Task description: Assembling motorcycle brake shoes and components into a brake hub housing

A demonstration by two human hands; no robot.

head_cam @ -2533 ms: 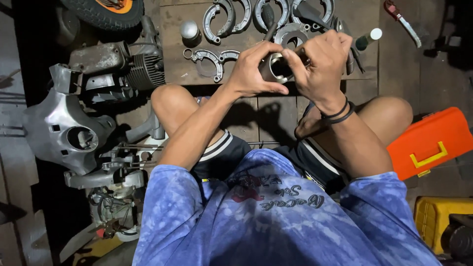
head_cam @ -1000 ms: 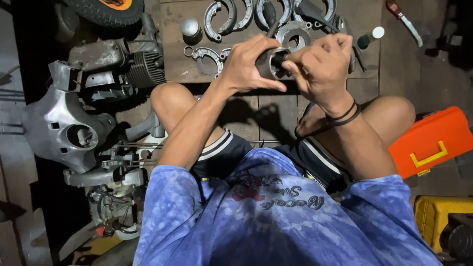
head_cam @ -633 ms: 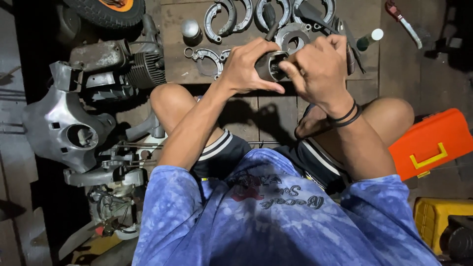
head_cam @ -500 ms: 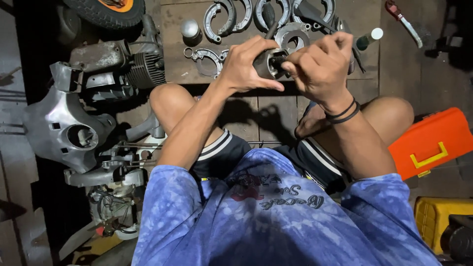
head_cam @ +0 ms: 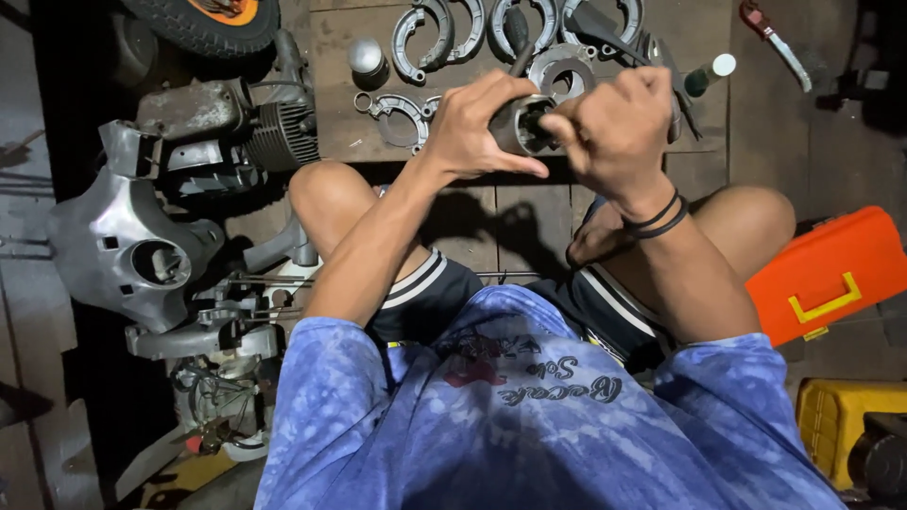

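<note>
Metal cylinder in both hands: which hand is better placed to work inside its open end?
Right hand, likely: its fingers are already at the open mouth of the metal cylinder, while the left hand wraps the body, steadying it.

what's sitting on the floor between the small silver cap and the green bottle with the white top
In the head view, curved brake shoes and a round metal plate lie between the silver cap and the green bottle; the raised hands partly hide that stretch.

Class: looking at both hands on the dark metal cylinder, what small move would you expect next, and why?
Probably a further small twist of the right hand, since its fingertips sit at the open mouth of the dark metal cylinder while the left hand grips its body, steadying it above the wooden floor.
</note>
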